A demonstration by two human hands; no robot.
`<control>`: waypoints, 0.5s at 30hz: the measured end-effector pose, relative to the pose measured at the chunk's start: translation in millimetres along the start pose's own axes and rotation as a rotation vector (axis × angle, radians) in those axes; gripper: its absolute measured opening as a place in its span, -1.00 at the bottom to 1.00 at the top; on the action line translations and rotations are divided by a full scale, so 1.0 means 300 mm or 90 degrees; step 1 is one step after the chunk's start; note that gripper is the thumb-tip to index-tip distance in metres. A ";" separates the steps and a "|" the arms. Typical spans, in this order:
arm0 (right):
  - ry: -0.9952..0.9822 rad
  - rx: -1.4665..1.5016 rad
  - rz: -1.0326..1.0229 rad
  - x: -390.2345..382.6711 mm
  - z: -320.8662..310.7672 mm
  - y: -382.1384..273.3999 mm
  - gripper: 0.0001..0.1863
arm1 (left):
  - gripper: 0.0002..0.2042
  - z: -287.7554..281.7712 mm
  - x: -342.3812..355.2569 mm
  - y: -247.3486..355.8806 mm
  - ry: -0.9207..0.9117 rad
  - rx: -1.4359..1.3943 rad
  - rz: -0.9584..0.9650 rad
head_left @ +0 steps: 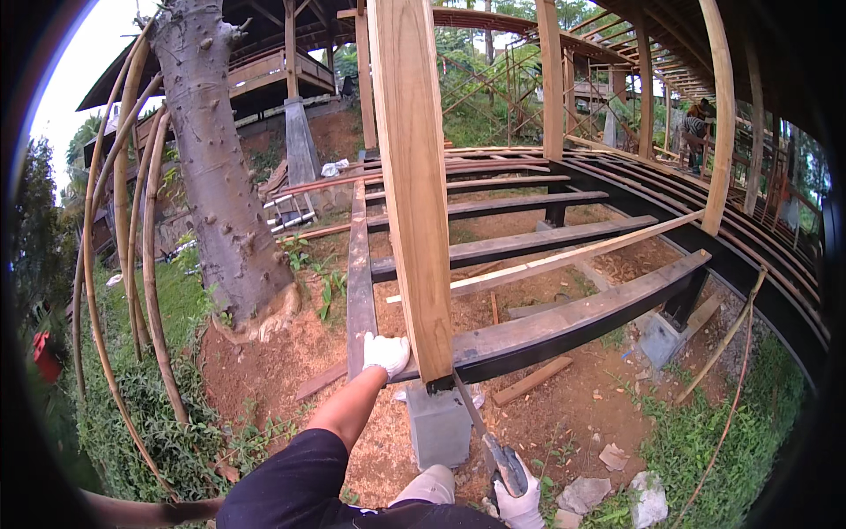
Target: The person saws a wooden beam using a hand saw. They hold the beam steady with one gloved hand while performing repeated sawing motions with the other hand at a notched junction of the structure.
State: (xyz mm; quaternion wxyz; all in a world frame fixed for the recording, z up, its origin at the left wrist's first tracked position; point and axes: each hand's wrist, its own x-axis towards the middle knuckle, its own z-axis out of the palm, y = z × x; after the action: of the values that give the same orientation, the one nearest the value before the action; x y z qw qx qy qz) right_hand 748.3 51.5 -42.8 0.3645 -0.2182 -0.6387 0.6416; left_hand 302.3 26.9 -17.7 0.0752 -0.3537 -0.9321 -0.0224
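Left hand: the left hand [386, 353], in a white glove, presses flat against the foot of the upright plank [414, 185], fingers together, where the plank meets the dark beam [573, 319].
Right hand: the right hand [520, 504], also gloved, grips the handle of a pry bar [480, 432], fingers wrapped round it.
Pry bar: it slants up from the right hand, and its tip sits at the base of the plank, at the beam's end.
Plank: pale wood, standing nearly upright, its lower end on the beam's near end.
Beam: dark and curved, its near end resting on a grey concrete block [438, 425].
Ground: bare reddish soil with wood scraps and stones, grass at the edges.
Tree trunk: the tree trunk [216, 167] stands to the left, well apart from the hands.
Other person: a person [696, 128] works far off at the upper right.
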 end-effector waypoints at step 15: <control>-0.068 -0.252 -0.143 -0.020 -0.095 -0.002 -0.31 | -0.47 0.015 -0.025 0.004 0.042 0.021 0.022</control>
State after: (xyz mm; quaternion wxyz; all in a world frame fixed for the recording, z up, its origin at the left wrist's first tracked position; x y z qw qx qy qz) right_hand 773.4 65.7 -45.8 0.3492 -0.1789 -0.7905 0.4702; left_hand 308.1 23.5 -23.4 0.1120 -0.3677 -0.9230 -0.0171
